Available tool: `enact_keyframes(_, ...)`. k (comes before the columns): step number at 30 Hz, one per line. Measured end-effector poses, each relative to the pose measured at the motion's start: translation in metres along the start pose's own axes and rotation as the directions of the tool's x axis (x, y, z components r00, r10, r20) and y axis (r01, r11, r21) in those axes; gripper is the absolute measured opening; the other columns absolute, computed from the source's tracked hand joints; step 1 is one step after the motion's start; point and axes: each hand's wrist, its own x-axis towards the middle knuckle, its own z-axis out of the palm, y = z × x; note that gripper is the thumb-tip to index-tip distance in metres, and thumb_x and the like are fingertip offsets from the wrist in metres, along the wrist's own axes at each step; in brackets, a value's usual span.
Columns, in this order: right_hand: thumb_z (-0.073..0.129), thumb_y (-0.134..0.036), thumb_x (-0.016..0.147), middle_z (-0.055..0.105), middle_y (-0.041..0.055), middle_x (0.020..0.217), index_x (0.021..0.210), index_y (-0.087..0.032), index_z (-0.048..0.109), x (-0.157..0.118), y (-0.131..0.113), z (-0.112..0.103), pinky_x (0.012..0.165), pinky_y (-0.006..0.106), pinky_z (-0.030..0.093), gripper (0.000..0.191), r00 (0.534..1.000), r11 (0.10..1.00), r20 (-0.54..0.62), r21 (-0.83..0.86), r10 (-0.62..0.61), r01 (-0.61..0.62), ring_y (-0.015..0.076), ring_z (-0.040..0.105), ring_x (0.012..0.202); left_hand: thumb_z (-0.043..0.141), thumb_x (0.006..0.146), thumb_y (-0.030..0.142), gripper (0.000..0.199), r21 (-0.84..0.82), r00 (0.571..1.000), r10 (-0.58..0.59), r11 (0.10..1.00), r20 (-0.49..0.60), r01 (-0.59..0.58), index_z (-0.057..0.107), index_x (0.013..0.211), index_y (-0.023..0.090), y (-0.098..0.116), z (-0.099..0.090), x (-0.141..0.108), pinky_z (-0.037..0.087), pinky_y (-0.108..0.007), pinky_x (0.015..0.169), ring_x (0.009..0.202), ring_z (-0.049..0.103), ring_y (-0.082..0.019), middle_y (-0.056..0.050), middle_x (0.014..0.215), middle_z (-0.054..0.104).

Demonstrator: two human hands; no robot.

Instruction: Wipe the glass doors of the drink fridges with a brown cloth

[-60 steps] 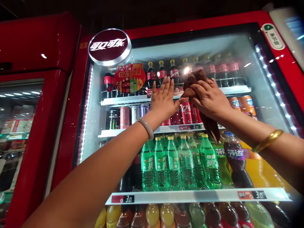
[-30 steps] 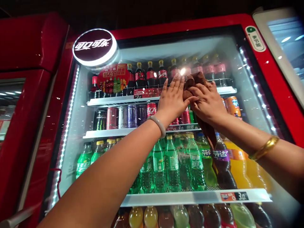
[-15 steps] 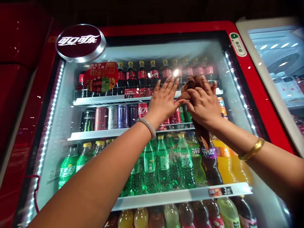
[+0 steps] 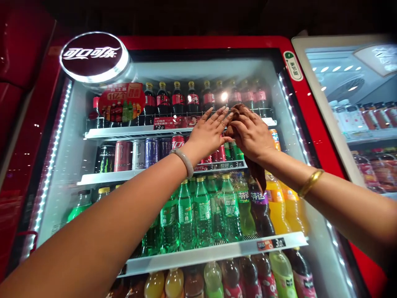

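My left hand (image 4: 207,134) lies flat against the glass door (image 4: 198,66) of a red drinks fridge, its fingers stretched out and holding nothing. Close beside it on the right, my right hand (image 4: 254,134) presses a brown cloth (image 4: 258,176) to the same glass. Part of the cloth is bunched under those fingers, and a loose end hangs below the palm. The fingertips of both hands almost meet; whether they touch I cannot tell. A pale bangle (image 4: 183,162) circles my left wrist, and a gold bangle (image 4: 311,183) my right.
Behind the glass are shelves of cola bottles (image 4: 177,99), cans (image 4: 151,151), green bottles (image 4: 186,207) and orange drinks (image 4: 276,203). A round lit sign (image 4: 93,56) sticks out at the upper left. Another fridge (image 4: 322,99) with a pale frame stands on the right.
My right hand has shifted left over the glass with the cloth, nearer my left hand. The view has swung slightly right, showing more of the neighbouring fridge.
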Motion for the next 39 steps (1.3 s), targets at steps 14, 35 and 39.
enact_keyframes(14,0.042,-0.035,0.101,0.063,0.0107,0.146,0.128,-0.022,0.063,-0.019,0.058,-0.008,0.129,0.052,0.033,0.037,0.999,0.999,-0.036,0.007,0.034,-0.034,0.0282,0.04,0.154,0.008,0.102,0.067,0.09,-0.082,0.992,-0.107,0.992,-0.07,0.101,0.013,0.168,0.007,0.077,0.016,0.038,0.002,-0.044,0.136,0.166,0.006,-0.022,-0.012,0.178,0.014)
enact_keyframes(35,0.047,-0.033,0.095,0.062,0.0209,0.143,0.13,-0.014,0.063,-0.06,0.119,-0.024,0.126,0.058,0.033,0.042,0.953,0.947,-0.029,-0.105,0.303,-0.304,0.0391,0.046,0.144,0.018,0.102,0.067,0.079,-0.147,0.995,-0.064,0.988,-0.08,0.052,0.02,0.168,0.024,0.076,0.024,0.039,-0.005,-0.05,0.135,0.166,0.006,-0.024,-0.005,0.176,0.025)
enact_keyframes(39,0.049,-0.035,0.094,0.061,0.0165,0.145,0.131,-0.019,0.062,-0.077,0.092,-0.023,0.126,0.061,0.032,0.042,0.952,0.945,-0.025,-0.115,0.305,-0.305,0.0389,0.045,0.147,0.023,0.103,0.063,0.076,-0.136,0.995,-0.033,0.991,-0.093,0.02,0.019,0.168,0.022,0.077,0.021,0.039,-0.005,-0.048,0.135,0.166,0.006,-0.024,-0.004,0.177,0.023)
